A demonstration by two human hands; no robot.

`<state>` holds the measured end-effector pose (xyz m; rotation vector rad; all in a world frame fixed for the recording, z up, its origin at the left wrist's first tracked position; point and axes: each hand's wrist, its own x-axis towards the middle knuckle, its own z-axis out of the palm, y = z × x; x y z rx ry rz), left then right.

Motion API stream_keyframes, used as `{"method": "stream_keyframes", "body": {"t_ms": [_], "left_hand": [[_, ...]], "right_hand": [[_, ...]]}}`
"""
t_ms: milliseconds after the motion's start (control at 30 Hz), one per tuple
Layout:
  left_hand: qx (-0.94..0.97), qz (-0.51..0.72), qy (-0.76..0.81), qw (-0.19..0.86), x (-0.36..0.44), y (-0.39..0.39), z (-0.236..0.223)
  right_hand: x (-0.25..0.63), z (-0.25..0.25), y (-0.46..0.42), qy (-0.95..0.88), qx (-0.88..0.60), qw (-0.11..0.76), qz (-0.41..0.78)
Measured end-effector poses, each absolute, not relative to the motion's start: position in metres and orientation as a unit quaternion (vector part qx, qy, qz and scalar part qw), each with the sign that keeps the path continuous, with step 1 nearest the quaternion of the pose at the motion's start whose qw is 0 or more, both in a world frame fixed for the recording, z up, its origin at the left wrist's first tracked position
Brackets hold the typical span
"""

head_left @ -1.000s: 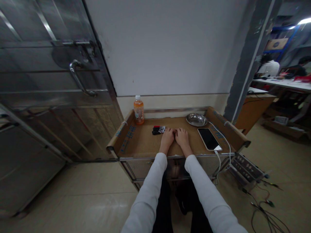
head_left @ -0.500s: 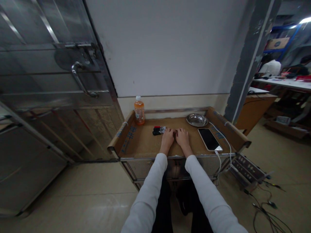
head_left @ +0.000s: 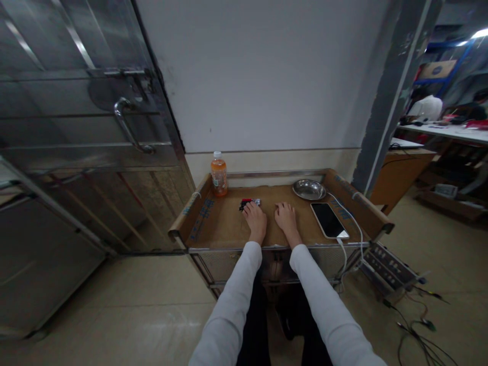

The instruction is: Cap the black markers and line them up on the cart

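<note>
Blue characters [head_left: 207, 208] on the cardboard [head_left: 223, 226] and the bottle label [head_left: 216, 181] are too blurred to read.

The left hand [head_left: 255, 219] hides part of the pens [head_left: 247, 201].

I see white sleeves [head_left: 238, 292] and black trousers [head_left: 256, 330]. The pens [head_left: 247, 200] show red and black, the bottle [head_left: 219, 177] orange with a white cap [head_left: 217, 154]. Brown cardboard [head_left: 224, 226] carries blue print [head_left: 206, 207]; the bowl [head_left: 308, 189] gleams silver, the phone [head_left: 328, 219] black-faced, the cable [head_left: 354, 219] white.

Both hands [head_left: 255, 219] apart, backs upward, arms [head_left: 233, 300] outstretched forward.
</note>
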<state>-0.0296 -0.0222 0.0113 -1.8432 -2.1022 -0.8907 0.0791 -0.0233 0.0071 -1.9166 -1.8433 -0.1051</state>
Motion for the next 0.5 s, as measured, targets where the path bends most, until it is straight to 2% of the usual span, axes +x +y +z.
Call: {"method": "stream_keyframes", "body": {"t_ms": [167,333,500], "left_hand": [[-0.755,-0.293,-0.585,0.043,-0.027,-0.011,0.009],[-0.784,-0.356,-0.504,-0.059,-0.027,-0.003,0.009],[-0.749,-0.383,-0.540,-0.024,-0.028,-0.008,0.012]], "right_hand": [[0.080,0.007,-0.019,-0.696,-0.681,0.228,-0.025],[0.081,0.009,-0.016,-0.734,-0.649,0.200,-0.004],[0.082,0.010,-0.018,-0.718,-0.656,0.231,-0.013]]}}
